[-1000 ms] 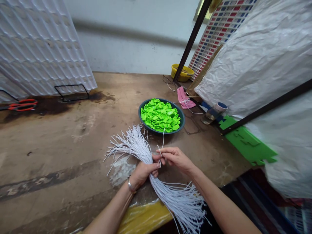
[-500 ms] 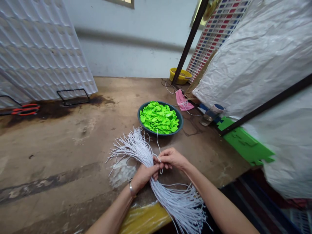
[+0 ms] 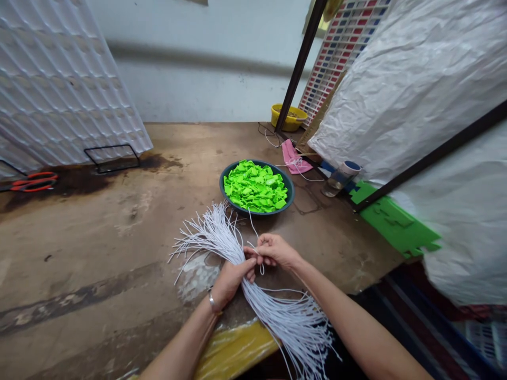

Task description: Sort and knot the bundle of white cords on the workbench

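A thick bundle of white cords lies across the worn wooden table, its far ends fanned out and its near ends hanging over the front edge. My left hand is wrapped round the middle of the bundle. My right hand touches it from the right and pinches a single white cord that curls up toward the bowl. Just beyond the hands stands a dark bowl heaped with bright green plastic pieces.
Red-handled scissors and a black wire frame lie at the far left under a white quilted panel. At right are a pink cloth, a yellow tub, a small jar, green foam board and crinkled white sheeting.
The single cord in my right hand has been drawn down and shifted slightly; both hands stay together on the bundle. The camera has moved a little.
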Available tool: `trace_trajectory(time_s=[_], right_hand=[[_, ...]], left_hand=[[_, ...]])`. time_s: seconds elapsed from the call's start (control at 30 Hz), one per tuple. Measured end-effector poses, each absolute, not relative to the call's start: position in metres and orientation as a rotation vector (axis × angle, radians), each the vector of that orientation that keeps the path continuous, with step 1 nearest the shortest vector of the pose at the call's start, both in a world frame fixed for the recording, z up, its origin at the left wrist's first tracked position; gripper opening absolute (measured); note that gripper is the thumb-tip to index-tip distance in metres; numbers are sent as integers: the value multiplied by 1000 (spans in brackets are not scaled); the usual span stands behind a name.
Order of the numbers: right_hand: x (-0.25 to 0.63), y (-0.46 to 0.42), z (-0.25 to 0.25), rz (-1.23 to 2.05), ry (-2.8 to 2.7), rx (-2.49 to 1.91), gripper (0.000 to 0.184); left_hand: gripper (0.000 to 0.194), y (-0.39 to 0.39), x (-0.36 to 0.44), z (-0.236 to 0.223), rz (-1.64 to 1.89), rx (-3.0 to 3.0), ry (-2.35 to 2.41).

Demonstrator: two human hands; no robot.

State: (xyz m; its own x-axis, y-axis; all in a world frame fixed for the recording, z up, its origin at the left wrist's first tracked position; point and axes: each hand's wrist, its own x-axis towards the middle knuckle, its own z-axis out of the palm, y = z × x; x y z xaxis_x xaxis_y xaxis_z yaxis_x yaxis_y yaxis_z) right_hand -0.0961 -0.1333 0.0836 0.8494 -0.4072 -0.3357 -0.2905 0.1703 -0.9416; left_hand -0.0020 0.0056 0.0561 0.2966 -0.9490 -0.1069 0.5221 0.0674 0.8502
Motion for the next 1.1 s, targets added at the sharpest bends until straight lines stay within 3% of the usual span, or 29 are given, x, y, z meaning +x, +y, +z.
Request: trace_trajectory(time_s=[0.13, 0.27, 0.53, 1.1], right_hand=[[-95, -130, 84, -188, 575, -1247, 62], [-97, -128, 86, -195, 488, -1172, 59], [-104, -135, 92, -185, 481, -1343, 51], [-112, -129, 104, -26, 379, -1435, 51]], left_hand=[[42, 7, 0, 54, -1252, 936, -586], [43, 8, 1, 54, -1297, 895, -555], [53, 7, 4, 57, -1288, 852, -407], [46, 9, 5, 59, -1273, 851, -409]])
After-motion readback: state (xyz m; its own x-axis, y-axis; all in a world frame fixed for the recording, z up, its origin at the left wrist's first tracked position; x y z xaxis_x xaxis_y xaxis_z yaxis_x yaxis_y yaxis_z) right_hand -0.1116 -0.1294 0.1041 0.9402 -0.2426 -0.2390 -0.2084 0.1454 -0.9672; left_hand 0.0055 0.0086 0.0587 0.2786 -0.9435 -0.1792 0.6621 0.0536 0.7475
